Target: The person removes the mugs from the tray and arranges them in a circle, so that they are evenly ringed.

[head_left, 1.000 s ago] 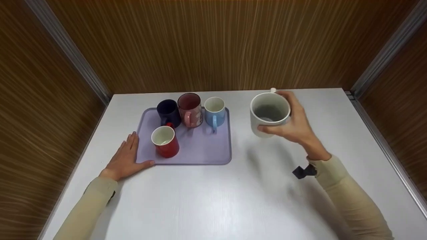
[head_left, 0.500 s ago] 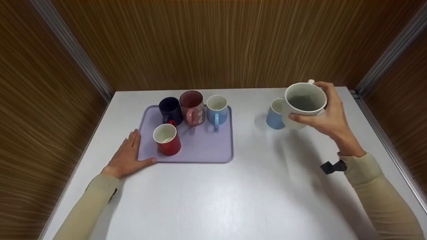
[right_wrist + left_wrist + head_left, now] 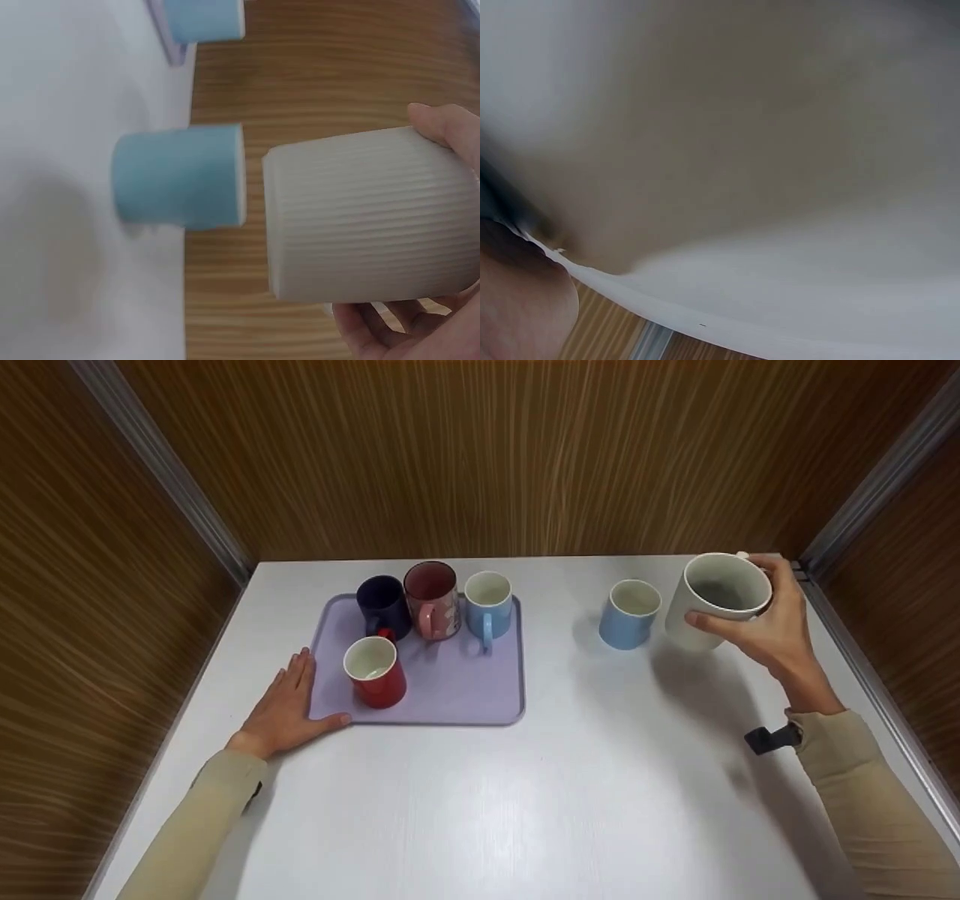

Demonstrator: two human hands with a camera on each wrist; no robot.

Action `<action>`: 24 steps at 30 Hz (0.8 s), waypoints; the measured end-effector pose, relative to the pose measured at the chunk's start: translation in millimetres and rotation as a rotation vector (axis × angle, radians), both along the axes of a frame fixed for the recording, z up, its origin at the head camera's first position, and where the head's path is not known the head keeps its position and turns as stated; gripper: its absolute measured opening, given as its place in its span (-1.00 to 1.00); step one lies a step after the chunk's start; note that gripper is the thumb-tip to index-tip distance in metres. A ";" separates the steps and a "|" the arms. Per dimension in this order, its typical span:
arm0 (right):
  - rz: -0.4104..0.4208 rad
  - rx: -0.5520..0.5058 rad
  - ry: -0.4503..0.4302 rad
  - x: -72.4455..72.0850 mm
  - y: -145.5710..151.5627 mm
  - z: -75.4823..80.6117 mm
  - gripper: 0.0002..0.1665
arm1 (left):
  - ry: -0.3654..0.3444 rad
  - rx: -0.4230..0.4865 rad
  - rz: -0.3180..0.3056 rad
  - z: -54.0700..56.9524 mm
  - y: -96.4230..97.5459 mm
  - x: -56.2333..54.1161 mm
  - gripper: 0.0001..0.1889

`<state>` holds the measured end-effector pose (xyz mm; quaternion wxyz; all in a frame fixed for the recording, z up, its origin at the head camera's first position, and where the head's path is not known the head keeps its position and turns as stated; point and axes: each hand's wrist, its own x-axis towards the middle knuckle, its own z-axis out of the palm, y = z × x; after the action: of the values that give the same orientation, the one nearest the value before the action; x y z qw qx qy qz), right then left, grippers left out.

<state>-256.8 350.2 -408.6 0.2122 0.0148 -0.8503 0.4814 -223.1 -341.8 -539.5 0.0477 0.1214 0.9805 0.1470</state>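
The left hand [image 3: 281, 709] lies with fingers straight at the near left corner of the lilac tray [image 3: 457, 694]; whether its palm presses the table [image 3: 517, 802] is hard to tell. On the tray, a red mug [image 3: 381, 684] stands in front of a navy mug [image 3: 385, 609], then come a pink mug [image 3: 442, 619] and a light blue mug [image 3: 491, 616]. Past the tray, a second blue mug [image 3: 627, 626] stands upright on the table. Just beside it, the right hand [image 3: 780, 626] grips a ribbed white mug [image 3: 690, 615], slightly tilted and raised off the table.
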 end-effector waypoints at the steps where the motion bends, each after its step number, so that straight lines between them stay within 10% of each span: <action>1: -0.003 0.005 -0.009 -0.8 2.1 -4.0 0.12 | -0.003 -0.002 0.000 -0.3 -0.1 0.3 0.40; 24: 0.010 0.125 -0.265 -13.2 16.6 -67.9 0.27 | -0.008 -0.006 0.001 -3.9 -1.5 -1.8 0.40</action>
<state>-270.0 366.7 -476.6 0.0943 -0.0313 -0.8990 0.4264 -224.9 -343.3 -543.5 0.0520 0.1202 0.9808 0.1445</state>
